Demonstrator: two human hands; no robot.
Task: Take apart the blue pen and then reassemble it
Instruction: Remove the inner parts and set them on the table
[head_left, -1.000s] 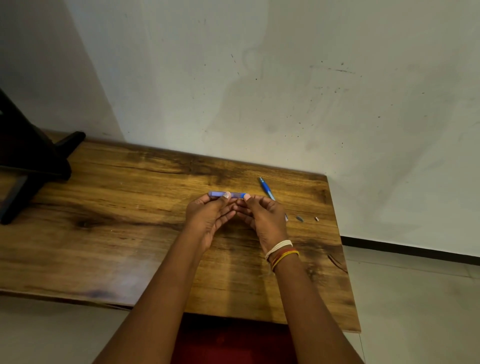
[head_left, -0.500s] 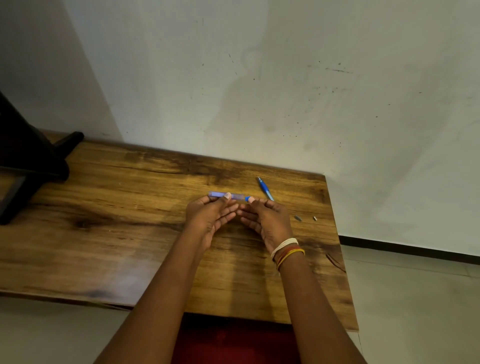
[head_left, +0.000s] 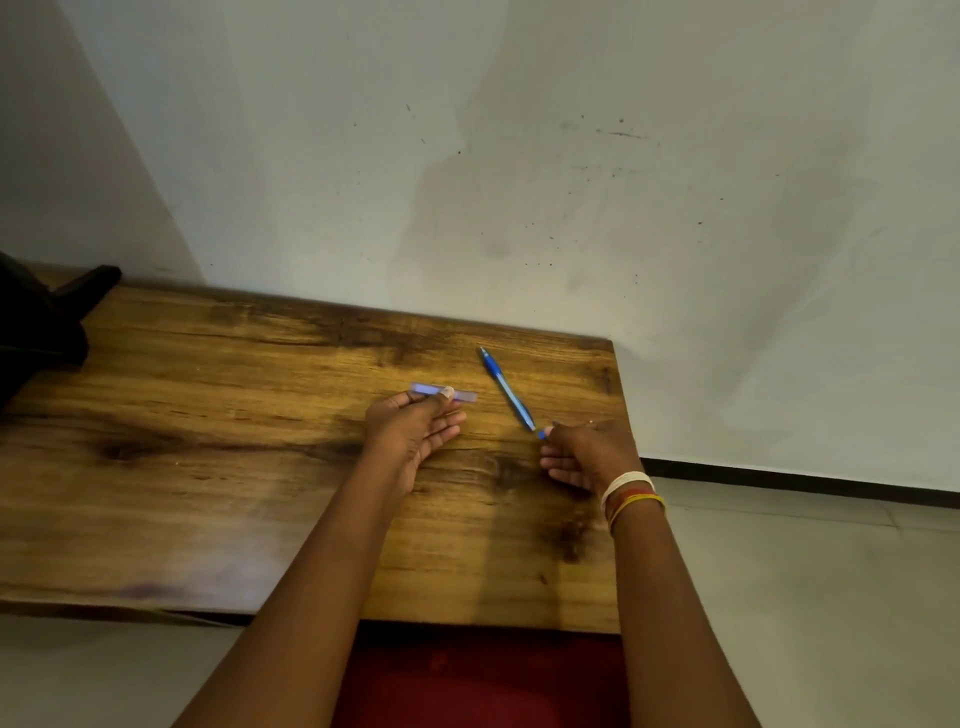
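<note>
Our left hand (head_left: 415, 426) pinches the blue barrel (head_left: 442, 393) — thumb on top; our right hand (head_left: 587, 457) pinches a small blue piece (head_left: 543, 432) beside the refill (head_left: 506, 388) on the table (head_left: 208, 467).

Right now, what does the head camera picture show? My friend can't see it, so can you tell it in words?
A person's left hand pinches a pale blue pen barrel above a wooden table. The right hand holds a small blue piece near the end of a blue pen part lying on the table. A pale, speckled wall stands behind.
</note>
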